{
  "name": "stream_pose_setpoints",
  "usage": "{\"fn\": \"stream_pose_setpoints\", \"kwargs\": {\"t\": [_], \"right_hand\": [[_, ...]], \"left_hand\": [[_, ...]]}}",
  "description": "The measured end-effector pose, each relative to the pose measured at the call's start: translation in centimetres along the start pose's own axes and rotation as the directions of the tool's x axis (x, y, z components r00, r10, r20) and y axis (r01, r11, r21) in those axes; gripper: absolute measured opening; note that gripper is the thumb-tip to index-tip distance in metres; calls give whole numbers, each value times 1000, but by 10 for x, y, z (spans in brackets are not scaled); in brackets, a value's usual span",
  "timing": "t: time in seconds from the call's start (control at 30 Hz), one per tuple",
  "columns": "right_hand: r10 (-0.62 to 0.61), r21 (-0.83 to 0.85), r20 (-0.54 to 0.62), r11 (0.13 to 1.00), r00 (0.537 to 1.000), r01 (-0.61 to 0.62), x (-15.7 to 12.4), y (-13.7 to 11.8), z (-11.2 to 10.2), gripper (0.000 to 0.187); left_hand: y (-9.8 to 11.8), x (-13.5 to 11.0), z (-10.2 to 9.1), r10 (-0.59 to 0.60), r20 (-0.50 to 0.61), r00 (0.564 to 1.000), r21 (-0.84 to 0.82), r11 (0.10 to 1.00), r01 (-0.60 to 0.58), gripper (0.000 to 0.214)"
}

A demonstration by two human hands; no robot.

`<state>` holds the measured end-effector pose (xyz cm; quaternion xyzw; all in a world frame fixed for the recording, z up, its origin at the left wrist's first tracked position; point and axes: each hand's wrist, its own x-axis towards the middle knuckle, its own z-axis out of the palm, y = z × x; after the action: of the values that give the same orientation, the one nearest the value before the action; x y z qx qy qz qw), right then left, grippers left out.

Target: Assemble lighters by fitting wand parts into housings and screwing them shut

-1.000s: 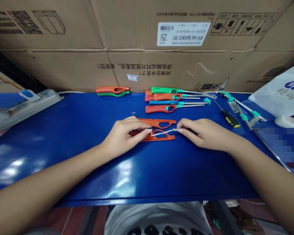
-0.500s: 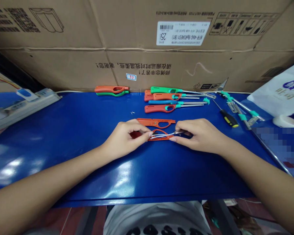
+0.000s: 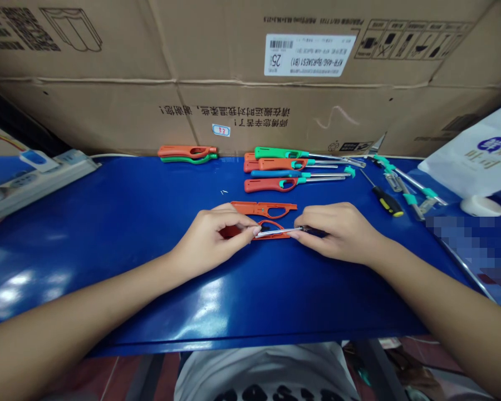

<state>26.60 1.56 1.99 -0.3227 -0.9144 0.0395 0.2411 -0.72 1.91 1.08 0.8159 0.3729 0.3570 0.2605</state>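
In the middle of the frame, on the blue table [image 3: 129, 234], an orange shell half [image 3: 272, 238] is gripped at its left end by the closed fingers of the left hand [image 3: 211, 239]. A thin metal tube [image 3: 278, 231] is laid across this shell and is pinched by the right hand [image 3: 338, 231]. Just behind, a 2nd orange shell half [image 3: 263, 208] is seen. Higher up, assembled lighters [image 3: 292, 172] are lined before the cardboard box [image 3: 108, 111].

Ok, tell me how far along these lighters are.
Done: several lighters at the back look complete. In hand: the left hand pins an orange shell half on the table while the right hand lays a thin tube along it. Left: the other half lies unfitted just behind, and two shells and loose nozzles sit further back.
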Motion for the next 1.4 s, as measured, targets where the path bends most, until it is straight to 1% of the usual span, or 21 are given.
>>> {"fn": "stream_pose_setpoints", "kwargs": {"t": [0.07,0.13,0.27,0.37,0.47,0.53,0.6,0.67,0.7,0.77,0.87,0.97,1.03,1.1,1.17,1.27,1.4], "right_hand": [[2,79,-25,997,1000,0,0,-2,1,10],[6,174,-48,985,999,3,0,-5,2,5],[35,339,-76,941,997,-8,1,-7,4,5],[80,395,-95,918,992,-37,0,-7,4,6],[115,432,-86,899,990,-67,-1,-8,5,5],[146,493,-62,865,987,-97,-1,-9,6,4],[182,579,-43,806,982,-124,-1,-10,8,3],[210,649,-43,749,977,-132,0,-11,7,2],[211,664,-45,736,977,-129,1,-11,7,3],[179,649,-24,752,984,-120,2,-11,3,3],[96,582,89,802,991,-130,2,-10,-4,4],[55,550,193,821,980,-154,1,-6,-7,15],[80,535,217,824,973,-188,0,-2,-5,25],[138,515,230,823,963,-241,-1,2,-2,29],[180,483,236,831,955,-276,-1,7,-1,23],[174,427,225,867,959,-257,0,11,-2,6],[138,374,214,903,967,-212,2,13,-8,7]], "left_hand": [[0,0,0,1,12,1000,-3,1000,-1,11],[-1,0,0,0,21,1000,-7,1000,0,11],[-1,0,0,-8,19,1000,-11,1000,8,12],[1,0,0,-9,23,1000,-15,1000,9,12],[1,0,0,-12,25,1000,-17,1000,12,11],[1,0,0,-14,26,1000,-19,1000,15,12],[1,0,0,-14,19,1000,-22,1000,15,12],[1,0,0,-16,14,1000,-20,1000,16,13],[0,0,0,-15,10,1000,-16,1000,15,13],[0,0,0,-5,-6,1000,0,1000,5,13],[-2,1,-1,42,-35,999,57,998,-40,13],[-7,3,-4,131,-13,991,145,981,-128,13],[-11,3,-5,181,22,983,203,962,-181,13],[-15,3,-6,208,52,977,255,943,-215,14],[-16,2,-7,223,71,972,299,925,-234,15],[-16,2,-8,240,77,968,339,906,-252,17],[-14,2,-9,263,70,962,351,896,-271,17]]}}
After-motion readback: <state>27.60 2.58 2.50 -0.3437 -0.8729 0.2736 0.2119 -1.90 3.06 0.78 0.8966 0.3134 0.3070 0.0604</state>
